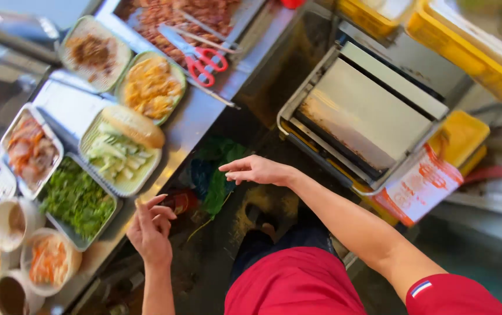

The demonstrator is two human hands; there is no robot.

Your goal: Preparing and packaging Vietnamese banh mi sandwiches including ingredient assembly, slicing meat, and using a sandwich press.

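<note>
2 bare hands hover over the gap between a steel counter and a flat metal press, and neither has hold of anything. The left hand rises from the bottom of the view on a nearly upright forearm, palm turned toward the counter, fingers loosely curled and slightly spread; it sits just beside the counter's near edge, closest to the tray of chopped green herbs and to the tray of cucumber strips with a bread roll lying across its far end. The right hand reaches leftward from a long, bent arm (its red sleeve shows at the lower right corner), palm down, fingers extended and close together, pointing toward the counter but well short of it, above dark floor and a bunch of green leaves.

Farther along the counter stand a tray of shredded yellow filling, a tray of brown topping, a tray of sliced meat, and red-handled scissors resting on a larger tray of minced meat. Round tubs of sauce and shredded carrot crowd the near left end. Yellow crates sit behind the press.
</note>
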